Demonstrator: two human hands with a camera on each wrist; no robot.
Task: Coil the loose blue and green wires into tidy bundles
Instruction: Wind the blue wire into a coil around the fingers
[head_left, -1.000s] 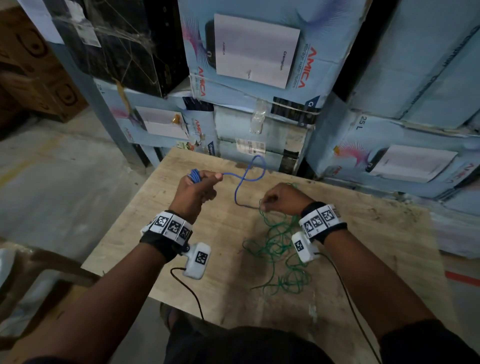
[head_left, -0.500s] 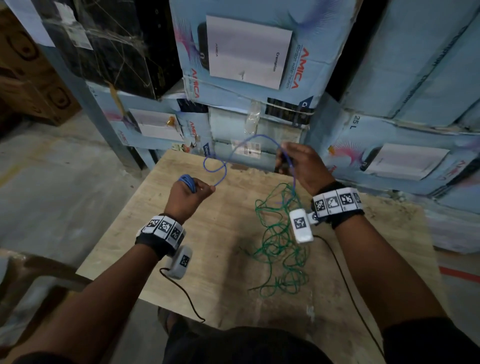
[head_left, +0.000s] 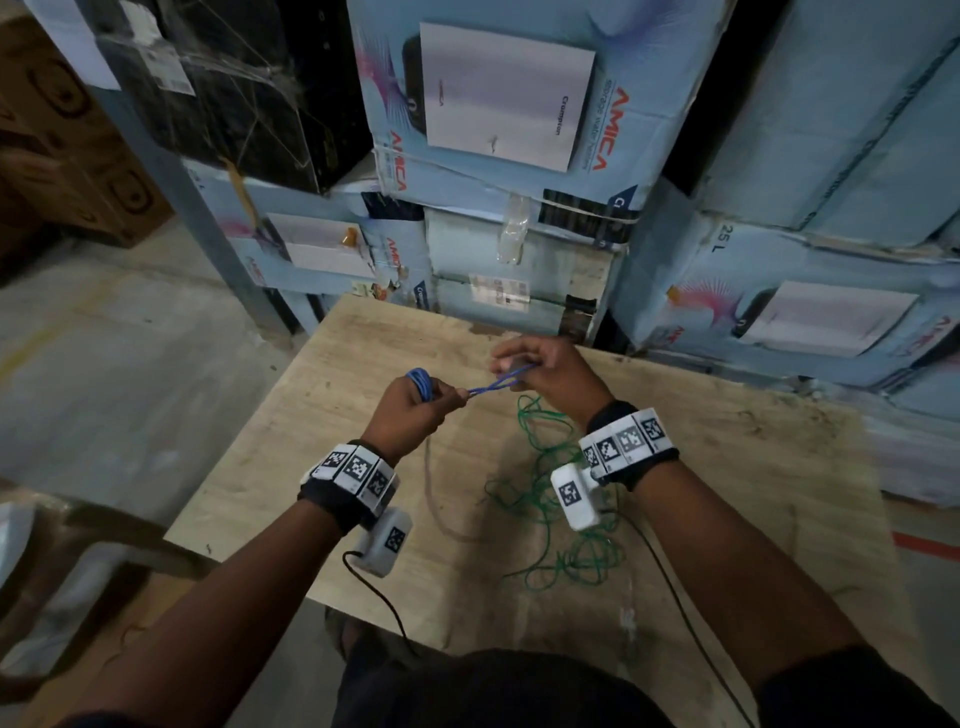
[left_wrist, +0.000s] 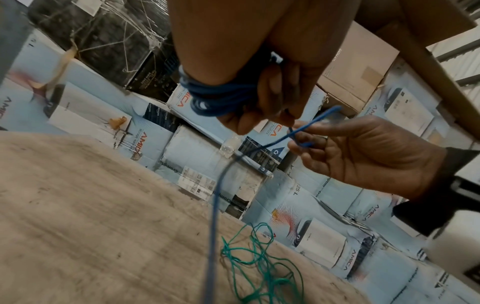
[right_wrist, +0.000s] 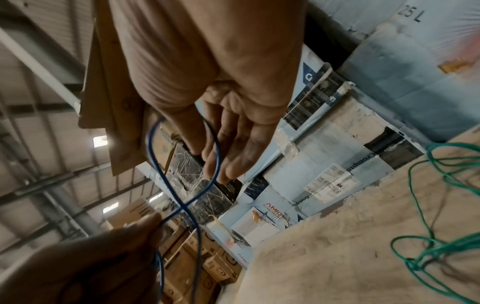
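Pinching short loop of thin blue wire (head_left: 496, 382), right hand (head_left: 545, 379) now sits close to left hand (head_left: 410, 410) mid-frame; half second back it was raised high, upper right, trailing long slack. Left fist wraps blue coil (left_wrist: 218, 98), thumb clamping. So another turn nearly on, little blue tail left dangling. Tangled green wire (head_left: 550, 493) lies loose on plywood table (head_left: 753, 493), lower centre, untouched, next job I reckon.

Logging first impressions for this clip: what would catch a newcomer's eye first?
The blue wire, stretched in a short loop between the two raised hands, the left hand gripping a wound blue coil. Next, the green wire lying tangled on the wooden table below the right hand.
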